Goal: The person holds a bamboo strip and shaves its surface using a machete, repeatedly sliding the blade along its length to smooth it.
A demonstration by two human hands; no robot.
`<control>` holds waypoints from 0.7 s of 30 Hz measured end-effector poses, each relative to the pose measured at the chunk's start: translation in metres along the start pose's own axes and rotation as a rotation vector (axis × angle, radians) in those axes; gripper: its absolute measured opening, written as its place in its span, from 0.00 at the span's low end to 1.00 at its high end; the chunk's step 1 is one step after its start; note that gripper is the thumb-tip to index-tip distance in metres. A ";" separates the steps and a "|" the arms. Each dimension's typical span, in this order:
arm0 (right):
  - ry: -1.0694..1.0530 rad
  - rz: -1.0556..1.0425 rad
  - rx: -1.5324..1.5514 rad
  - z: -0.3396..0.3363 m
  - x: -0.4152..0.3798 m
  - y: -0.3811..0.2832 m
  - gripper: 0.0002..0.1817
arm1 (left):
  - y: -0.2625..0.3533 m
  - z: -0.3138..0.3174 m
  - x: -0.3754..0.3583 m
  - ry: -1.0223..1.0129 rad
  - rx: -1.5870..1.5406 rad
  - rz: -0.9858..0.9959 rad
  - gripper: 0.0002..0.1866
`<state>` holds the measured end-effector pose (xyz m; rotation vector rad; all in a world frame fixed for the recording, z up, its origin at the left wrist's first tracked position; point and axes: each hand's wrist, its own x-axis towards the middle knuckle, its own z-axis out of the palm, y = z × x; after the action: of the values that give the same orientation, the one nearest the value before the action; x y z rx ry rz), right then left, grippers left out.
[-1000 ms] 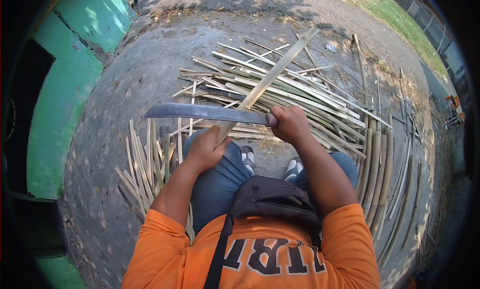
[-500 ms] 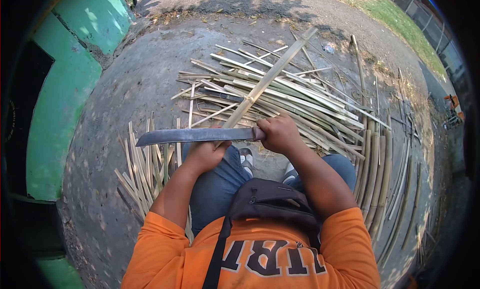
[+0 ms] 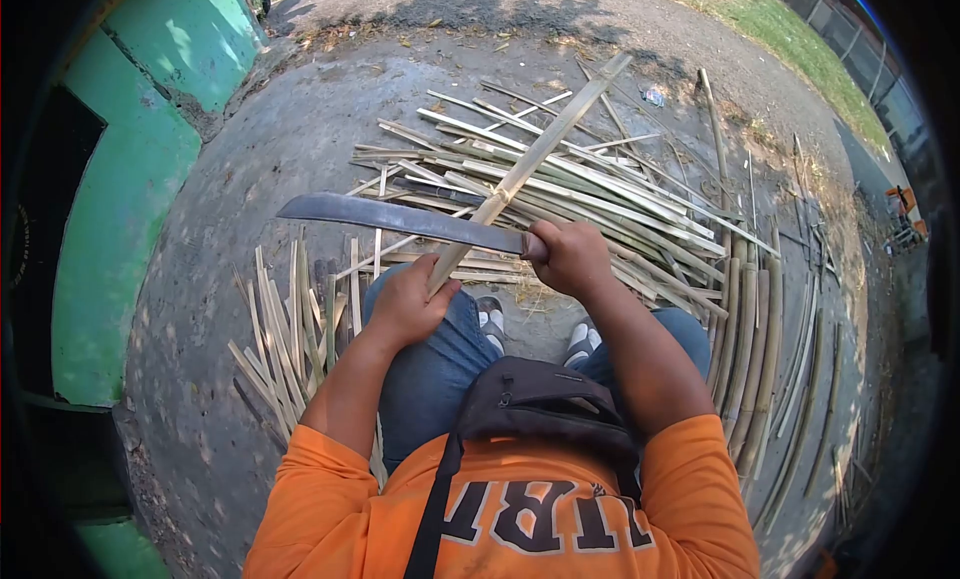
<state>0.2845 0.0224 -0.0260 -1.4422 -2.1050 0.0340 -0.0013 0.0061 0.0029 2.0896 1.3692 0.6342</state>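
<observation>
My left hand point(image 3: 408, 301) is closed round the near end of a long bamboo strip point(image 3: 535, 157), above my left knee. The strip slants away to the upper right, over a heap of split bamboo. In my right hand point(image 3: 568, 260) is the handle of a machete point(image 3: 400, 217). Its long grey blade points left and crosses over the strip a little beyond my left hand, with the tip slightly raised. Below the strip, many pale split bamboo pieces point(image 3: 600, 201) lie in a loose pile on the ground.
To the left stands a bundle of thin bamboo slats point(image 3: 285, 329). Thicker bamboo poles point(image 3: 750, 349) lie along the right. A green wall point(image 3: 125, 239) rises at far left. My black bag point(image 3: 545, 404) hangs at my waist between my knees.
The machete has moved away from me along the strip, from over my left hand to beyond it, and its blade is more tilted. The left hand still grips the strip.
</observation>
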 end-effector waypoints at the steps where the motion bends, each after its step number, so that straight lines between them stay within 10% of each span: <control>1: -0.024 -0.040 -0.003 0.003 -0.001 -0.006 0.09 | -0.002 0.001 0.000 -0.004 0.019 0.019 0.22; 8: 0.110 0.262 0.030 0.004 0.004 0.036 0.08 | -0.005 -0.003 0.000 -0.080 0.046 -0.096 0.24; 21: -0.089 -0.096 -0.121 0.002 0.001 -0.004 0.09 | -0.011 0.000 0.000 -0.077 0.150 -0.069 0.23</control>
<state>0.2797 0.0222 -0.0259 -1.4303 -2.2810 -0.0682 -0.0089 0.0100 -0.0045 2.1493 1.4781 0.4301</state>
